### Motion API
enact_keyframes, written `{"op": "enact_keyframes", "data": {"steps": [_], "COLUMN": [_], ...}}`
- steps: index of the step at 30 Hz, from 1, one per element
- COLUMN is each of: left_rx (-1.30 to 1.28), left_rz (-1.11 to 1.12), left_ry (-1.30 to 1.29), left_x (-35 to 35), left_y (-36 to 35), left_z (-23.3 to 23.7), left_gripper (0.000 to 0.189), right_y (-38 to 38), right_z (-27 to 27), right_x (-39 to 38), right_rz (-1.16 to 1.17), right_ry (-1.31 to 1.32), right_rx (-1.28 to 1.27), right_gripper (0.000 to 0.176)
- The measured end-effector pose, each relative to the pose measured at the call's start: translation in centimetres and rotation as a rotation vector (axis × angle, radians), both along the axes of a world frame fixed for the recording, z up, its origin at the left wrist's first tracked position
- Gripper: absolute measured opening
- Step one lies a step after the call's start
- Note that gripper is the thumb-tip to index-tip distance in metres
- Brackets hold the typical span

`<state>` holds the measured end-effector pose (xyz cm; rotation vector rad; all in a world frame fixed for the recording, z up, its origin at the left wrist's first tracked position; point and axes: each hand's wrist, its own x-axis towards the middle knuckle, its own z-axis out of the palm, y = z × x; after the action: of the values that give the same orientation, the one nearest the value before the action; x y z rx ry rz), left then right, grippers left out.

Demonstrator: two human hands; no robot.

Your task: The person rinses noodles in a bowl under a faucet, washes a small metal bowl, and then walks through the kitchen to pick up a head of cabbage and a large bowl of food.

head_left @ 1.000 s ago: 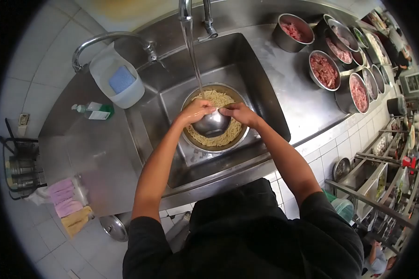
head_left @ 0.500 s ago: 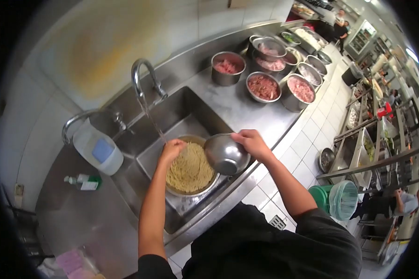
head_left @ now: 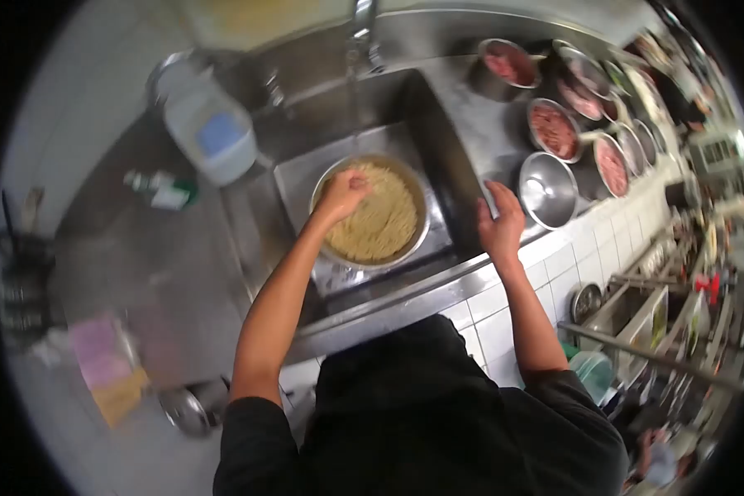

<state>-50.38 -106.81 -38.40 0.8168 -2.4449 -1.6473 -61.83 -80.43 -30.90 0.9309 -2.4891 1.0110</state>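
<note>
A round metal basin (head_left: 420, 236) full of yellowish noodles (head_left: 376, 221) sits in the steel sink (head_left: 438, 124). My left hand (head_left: 345, 194) is over the left side of the noodles with its fingers curled in; whether anything is between them I cannot make out. My right hand (head_left: 502, 221) is held over the sink's right edge, fingers apart and nothing in them. Just beyond it a shiny metal bowl (head_left: 548, 192) rests on the counter, not touched by the hand.
Several metal pots of raw meat (head_left: 554, 130) crowd the right counter. Above the sink is a faucet (head_left: 361, 33). To the left stand a white plastic jug (head_left: 215, 136) and a green-and-clear bottle (head_left: 167, 190). A kitchen rack (head_left: 645, 322) and a person (head_left: 657, 459) are at far right.
My right hand has let go of the metal bowl, now on the counter by the meat pots. My left hand remains at the noodles. The view has shifted and turned.
</note>
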Motion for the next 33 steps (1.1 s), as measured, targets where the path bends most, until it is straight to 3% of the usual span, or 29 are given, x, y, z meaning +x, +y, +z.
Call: {"op": "enact_keyframes", "data": {"steps": [1,6,9,11,13,14,15,17,18,19,20,22,23,25,26,28,29,31,32,33], "left_rx": [-0.025,-0.198,-0.327,-0.384,-0.446,-0.575,-0.694,-0.667,-0.651,-0.650,-0.647,-0.670,-0.674,-0.680,-0.695,-0.682,-0.693,-0.704,-0.716,-0.716], "left_rz": [0.023,0.273,0.509,0.624,0.722,0.719,0.699,0.722,0.756,0.793,0.816,0.818,0.806,0.808,0.803,0.804,0.796,0.788,0.793,0.806], "left_ry": [-0.026,-0.041,-0.061,-0.086,-0.101,-0.106,-0.120,-0.145,-0.130,-0.104,-0.096,-0.098,-0.116,-0.126,-0.120,-0.133,-0.119,-0.128,-0.131,-0.120], "left_x": [1.7,11.9,17.1,19.7,20.4,20.6,20.9,20.5,20.4,20.1,19.9,20.0,20.2,20.2,20.2,20.1,20.2,20.4,20.3,20.2], "left_y": [0.6,3.9,7.3,9.9,10.9,11.4,12.1,12.0,11.9,11.6,11.5,11.3,11.5,11.5,11.6,11.7,11.6,11.7,11.6,11.6], "left_z": [1.6,2.7,4.4,3.6,2.7,2.2,2.1,2.3,2.5,2.6,2.9,2.8,2.5,2.3,2.3,2.2,2.1,2.1,2.1,2.2], "left_gripper": [0.032,0.026,0.020,0.019,0.019,0.018,0.018,0.018,0.018,0.017,0.017,0.017,0.018,0.018,0.018,0.019,0.019,0.019,0.019,0.019], "right_y": [-1.8,-10.9,-17.4,-21.7,-24.2,-24.9,-24.7,-21.0,-18.1,-14.8,-12.5,-12.0,-11.1,-14.7,-15.3,-16.1,-17.3,-19.4,-19.7,-20.0], "right_z": [-0.6,-7.6,-14.0,-19.4,-21.5,-22.1,-22.4,-19.3,-22.4,-21.1,-23.1,-20.2,-22.1,-22.4,-23.5,-25.1,-25.4,-23.3,-22.3,-21.4], "right_x": [0.7,0.9,-1.8,-3.5,-2.2,0.1,2.9,8.0,8.5,8.6,7.5,5.0,3.3,1.5,1.5,1.9,1.8,1.4,0.8,-0.1], "right_rz": [0.119,0.592,0.606,0.677,0.727,0.747,0.759,0.779,0.859,0.939,0.975,0.944,0.890,0.902,0.919,0.746,0.753,0.690,0.687,0.729], "right_ry": [-0.154,-0.401,-0.409,-0.437,-0.455,-0.290,-0.127,-0.067,0.082,0.013,-0.009,-0.109,-0.007,0.005,-0.003,0.041,0.036,-0.208,-0.194,-0.262], "right_rx": [0.002,0.432,0.562,0.600,0.635,0.800,0.964,1.129,1.110,0.985,1.046,1.240,1.129,1.433,1.443,1.136,1.139,1.179,1.179,1.023], "right_gripper": [0.031,0.043,0.047,0.052,0.056,0.060,0.063,0.069,0.070,0.069,0.069,0.069,0.059,0.051,0.051,0.043,0.043,0.044,0.044,0.045]}}
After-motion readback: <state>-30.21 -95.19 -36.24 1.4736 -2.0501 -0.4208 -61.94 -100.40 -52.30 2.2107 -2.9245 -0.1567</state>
